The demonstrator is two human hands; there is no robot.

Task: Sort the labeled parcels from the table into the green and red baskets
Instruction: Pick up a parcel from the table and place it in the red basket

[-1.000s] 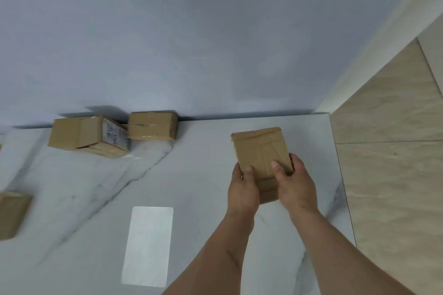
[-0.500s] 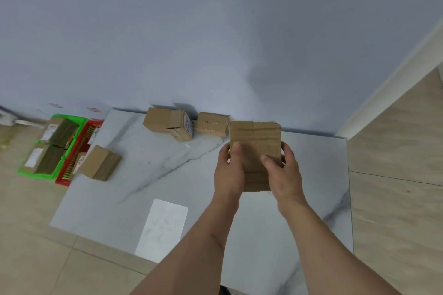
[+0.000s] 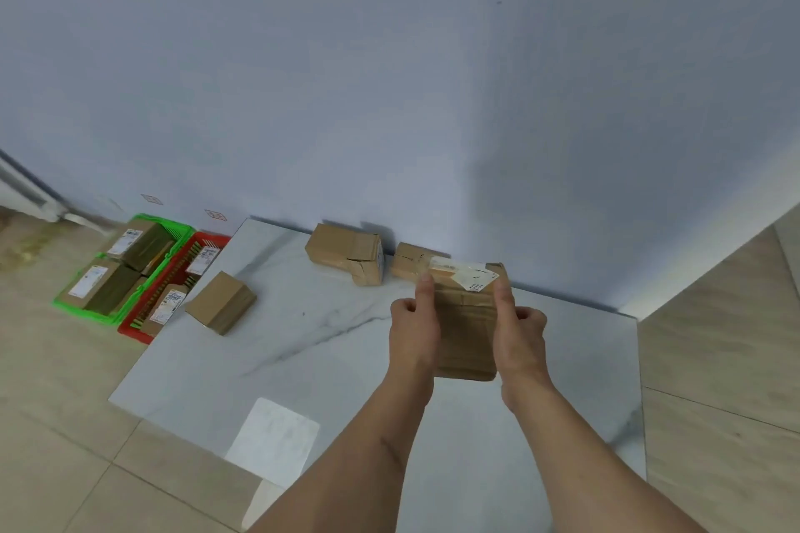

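Note:
I hold a brown cardboard parcel [image 3: 465, 325] above the marble table [image 3: 329, 359], its white label showing at the top edge. My left hand [image 3: 413, 325] grips its left side and my right hand [image 3: 517, 327] grips its right side. Three more parcels lie on the table: one near the left edge [image 3: 220, 302], one by the wall [image 3: 346, 253], and one partly hidden behind the held parcel [image 3: 409, 266]. On the floor at the left stand a green basket [image 3: 173, 232] and a red basket [image 3: 130, 327], both holding labeled parcels.
A blue-grey wall runs behind the table. Beige floor tiles surround the table on the left, front and right. A bright patch of light [image 3: 272, 441] lies on the table's front edge.
The parcel has been turned in my hands so its white label now shows at the top. The view has shifted, bringing the baskets closer into view.

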